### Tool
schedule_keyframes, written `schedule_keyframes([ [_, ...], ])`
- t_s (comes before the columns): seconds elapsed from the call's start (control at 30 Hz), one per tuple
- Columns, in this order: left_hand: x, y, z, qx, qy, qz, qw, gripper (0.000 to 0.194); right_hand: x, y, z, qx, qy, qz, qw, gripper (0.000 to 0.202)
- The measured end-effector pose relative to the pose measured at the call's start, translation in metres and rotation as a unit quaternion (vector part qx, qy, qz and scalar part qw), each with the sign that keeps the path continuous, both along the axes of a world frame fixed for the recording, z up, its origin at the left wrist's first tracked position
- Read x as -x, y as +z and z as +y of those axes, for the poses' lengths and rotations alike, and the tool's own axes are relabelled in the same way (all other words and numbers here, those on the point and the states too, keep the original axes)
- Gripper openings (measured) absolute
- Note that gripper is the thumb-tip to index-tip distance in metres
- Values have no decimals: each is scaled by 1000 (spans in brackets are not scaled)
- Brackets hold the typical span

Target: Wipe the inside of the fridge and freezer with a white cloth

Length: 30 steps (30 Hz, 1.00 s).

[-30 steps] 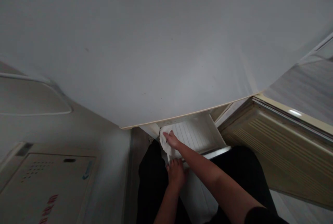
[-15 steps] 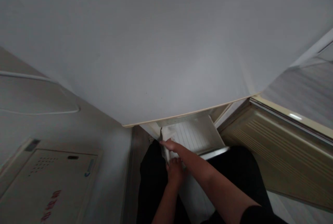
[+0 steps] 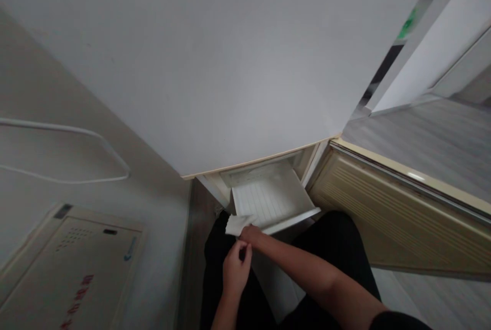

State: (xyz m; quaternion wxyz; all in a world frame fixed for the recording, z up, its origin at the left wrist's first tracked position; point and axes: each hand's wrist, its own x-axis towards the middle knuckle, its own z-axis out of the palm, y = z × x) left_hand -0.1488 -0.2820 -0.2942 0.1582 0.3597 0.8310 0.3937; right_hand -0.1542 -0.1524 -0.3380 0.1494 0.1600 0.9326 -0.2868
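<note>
A white cloth (image 3: 233, 224), thin and crumpled, lies over the front left corner of a pulled-out white drawer (image 3: 276, 192) with a ribbed bottom. My right hand (image 3: 250, 235) reaches across from the right and is closed on the cloth at that corner. Just below it is my left hand (image 3: 236, 267), thumb and forefinger pinched together close under the right hand. Whatever those fingertips hold is hidden. The drawer juts from the bottom of a tall white cabinet-like body (image 3: 245, 74), between my knees.
A yellowish ribbed door (image 3: 383, 207) stands swung open on the right. On the left wall are a metal panel (image 3: 88, 268) with red lettering and a white cable (image 3: 69, 126). My black-clad knee (image 3: 341, 238) is beside the drawer. Grey wood-look floor (image 3: 433, 125) extends right.
The cloth has shifted from the drawer's left side to its front corner, and my right hand has come down towards me. My left hand has moved slightly left and is now pinched. The view has shifted.
</note>
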Motion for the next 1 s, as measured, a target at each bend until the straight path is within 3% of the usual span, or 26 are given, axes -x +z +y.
schedule_keyframes([
  [0.13,15,-7,9,-79,59,7,995,28,-46,1,-35,-69,17,106,992,52],
  [0.27,16,-13,30,-36,30,52,998,31,-89,-8,-35,-106,44,166,980,58],
  [0.4,2,-22,37,90,-55,91,990,45,-135,-9,9,-115,25,116,986,60],
  [0.53,-14,-25,39,249,-148,109,951,64,-183,-2,70,-179,-88,24,980,62],
  [0.63,-20,-22,41,301,-199,116,925,74,-209,3,108,-228,-159,-36,960,66],
  [0.73,-22,-19,44,315,-206,119,919,76,-219,4,125,-238,-190,-71,950,69],
  [0.87,-21,-19,45,320,-206,120,917,76,-217,3,130,-225,-199,-49,953,75],
  [1.0,-18,-20,45,317,-209,121,917,76,-209,18,153,-148,-163,-31,975,56],
])
